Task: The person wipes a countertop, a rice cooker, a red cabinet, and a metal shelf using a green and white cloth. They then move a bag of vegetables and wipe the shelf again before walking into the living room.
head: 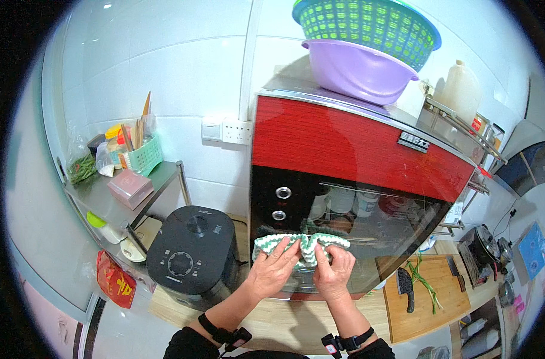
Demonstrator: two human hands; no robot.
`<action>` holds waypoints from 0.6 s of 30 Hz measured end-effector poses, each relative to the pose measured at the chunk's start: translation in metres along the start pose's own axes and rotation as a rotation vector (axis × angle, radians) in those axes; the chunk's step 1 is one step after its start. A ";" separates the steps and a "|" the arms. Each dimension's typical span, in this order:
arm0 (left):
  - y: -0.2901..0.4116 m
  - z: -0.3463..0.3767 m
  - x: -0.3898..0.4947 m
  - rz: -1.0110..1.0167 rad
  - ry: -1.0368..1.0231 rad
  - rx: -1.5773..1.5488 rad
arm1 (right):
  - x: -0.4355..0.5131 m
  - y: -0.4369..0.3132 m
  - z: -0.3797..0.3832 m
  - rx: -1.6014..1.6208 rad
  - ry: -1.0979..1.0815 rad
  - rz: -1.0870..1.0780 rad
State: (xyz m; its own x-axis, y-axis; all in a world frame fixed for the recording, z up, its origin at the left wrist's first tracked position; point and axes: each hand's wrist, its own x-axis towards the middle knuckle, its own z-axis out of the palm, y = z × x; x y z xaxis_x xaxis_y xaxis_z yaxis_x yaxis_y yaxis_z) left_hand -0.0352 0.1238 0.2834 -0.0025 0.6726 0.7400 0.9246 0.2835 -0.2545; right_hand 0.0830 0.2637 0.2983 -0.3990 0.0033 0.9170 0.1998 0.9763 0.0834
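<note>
A green-and-white striped cloth is bunched between my hands, in front of the dark glass door of a red-and-black cabinet. My left hand grips the cloth's left part, its fingers stretched over the fabric. With thumb and curled fingers, my right hand pinches the right part. Two round silver knobs sit on the black panel just above the cloth. Bowls and cups show dimly behind the glass. Whether the cloth touches the door is hard to tell.
A black countertop appliance stands close on the left. To the right, a wooden cutting board bears a cleaver, another knife and green onions. A purple basin and green-blue colander are stacked on the cabinet.
</note>
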 end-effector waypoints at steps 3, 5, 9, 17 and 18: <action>0.017 0.005 0.020 0.002 0.033 0.027 | 0.001 0.019 -0.009 -0.043 0.053 0.020; 0.032 0.008 0.032 -0.035 -0.002 -0.052 | -0.001 0.032 -0.018 -0.068 0.048 0.041; 0.051 0.015 0.054 -0.001 0.006 -0.078 | -0.008 0.057 -0.030 -0.118 0.061 0.062; 0.077 0.022 0.080 0.060 0.029 -0.041 | -0.026 0.091 -0.042 -0.111 0.082 0.100; 0.080 0.023 0.082 0.066 0.034 -0.038 | -0.028 0.094 -0.043 -0.121 0.080 0.110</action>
State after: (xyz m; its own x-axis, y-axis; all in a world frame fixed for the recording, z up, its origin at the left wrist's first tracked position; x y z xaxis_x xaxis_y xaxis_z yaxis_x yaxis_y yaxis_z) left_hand 0.0297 0.2171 0.3094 0.0713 0.6654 0.7431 0.9362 0.2125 -0.2801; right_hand 0.1510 0.3464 0.2972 -0.2972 0.0867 0.9509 0.3464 0.9378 0.0228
